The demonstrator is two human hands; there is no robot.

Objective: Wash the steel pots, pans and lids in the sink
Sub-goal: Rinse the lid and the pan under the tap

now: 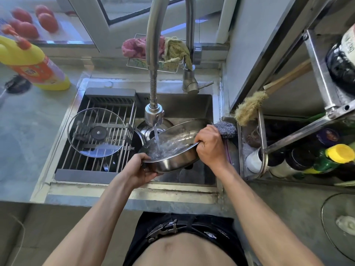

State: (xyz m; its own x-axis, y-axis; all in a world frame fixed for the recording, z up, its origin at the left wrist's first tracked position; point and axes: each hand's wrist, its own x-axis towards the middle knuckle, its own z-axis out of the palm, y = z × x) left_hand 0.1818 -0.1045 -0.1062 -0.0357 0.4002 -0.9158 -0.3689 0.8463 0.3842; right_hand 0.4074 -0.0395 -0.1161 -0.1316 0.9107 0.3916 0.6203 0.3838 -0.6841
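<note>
Sink (209, 104): both hands' grip on steel pan (169, 162); R fingers hidden behind rim.

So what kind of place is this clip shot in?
Most likely a home kitchen: a steel sink with the faucet running into a steel pan, a dish soap bottle on the counter, and sauce bottles on a rack.

A single wide-angle camera sits on the person's head, looking forward and steeply down over the sink (209, 104) set into the desk (28, 143). It is close: both forearms run up from the bottom edge and the person's own waist fills the lower middle. The desk's near edge crosses the frame below the sink, the window sill lies along the top, and straight lines bow toward the borders
</note>
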